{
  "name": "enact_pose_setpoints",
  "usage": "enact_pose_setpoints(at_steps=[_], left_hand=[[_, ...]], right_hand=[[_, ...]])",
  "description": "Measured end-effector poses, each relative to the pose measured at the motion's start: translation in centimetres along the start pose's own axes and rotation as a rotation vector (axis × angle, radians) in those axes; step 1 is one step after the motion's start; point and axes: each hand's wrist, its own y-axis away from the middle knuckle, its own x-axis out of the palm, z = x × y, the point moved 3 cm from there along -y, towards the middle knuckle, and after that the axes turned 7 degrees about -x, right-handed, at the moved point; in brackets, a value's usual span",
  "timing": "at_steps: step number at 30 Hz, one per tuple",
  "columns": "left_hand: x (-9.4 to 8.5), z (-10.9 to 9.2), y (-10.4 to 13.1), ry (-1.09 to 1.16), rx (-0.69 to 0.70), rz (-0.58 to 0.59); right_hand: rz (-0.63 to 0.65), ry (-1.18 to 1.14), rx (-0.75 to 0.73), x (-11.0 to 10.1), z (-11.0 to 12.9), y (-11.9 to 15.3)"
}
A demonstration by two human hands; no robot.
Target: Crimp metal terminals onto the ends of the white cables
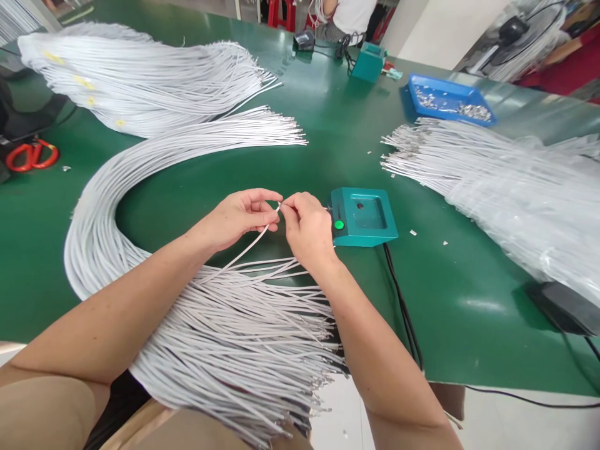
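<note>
A single white cable (248,247) rises from the thick bundle of white cables (234,319) lying over the near table edge. Its tip is pinched between the fingertips of my left hand (239,215). My right hand (307,225) closes thumb and forefinger at the same cable end, touching it just beside the left fingertips. Right behind my right hand sits a small teal device (365,215) with a green button and a recessed top. The cable's very end is mostly hidden by the fingers.
Another cable bundle (140,75) lies at the back left, near orange-handled scissors (32,155). Wrapped cables (510,181) cover the right side, below a blue tray (450,100) of small metal parts. A second teal device (369,62) stands farther back. A person (351,15) sits beyond the table.
</note>
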Motion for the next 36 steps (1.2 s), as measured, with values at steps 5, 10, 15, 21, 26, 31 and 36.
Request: enact_pose_setpoints(at_steps=[5,10,15,21,26,31,36], left_hand=[[-0.2,0.4,-0.8,0.023,-0.025,-0.052],[0.0,0.4,-1.7,-0.118,0.015,-0.148],[0.4,0.9,-2.3,-0.216,0.057,-0.177],[0.2,1.6,-2.9,-0.27,0.1,-0.226],[0.2,1.6,-2.9,-0.337,0.092,-0.258],[0.5,1.5,-2.7,-0.379,0.055,-0.274],[0.5,1.7,-2.9,-0.439,0.071,-0.298]], right_hand=[[0.107,0.479,-0.268,-1.0,0.0,-0.2],[0.219,0.652,-0.14,-2.2,-2.2,-1.0],[0.302,0.653,-0.11,-2.1,-2.9,-1.3],[0.307,0.64,-0.117,-1.9,-2.7,-1.5],[0.29,0.653,-0.101,-2.0,-2.8,-1.6],[0.286,0.658,-0.095,-1.9,-2.7,-1.6],[0.304,0.657,-0.097,-1.9,-2.6,-1.5]])
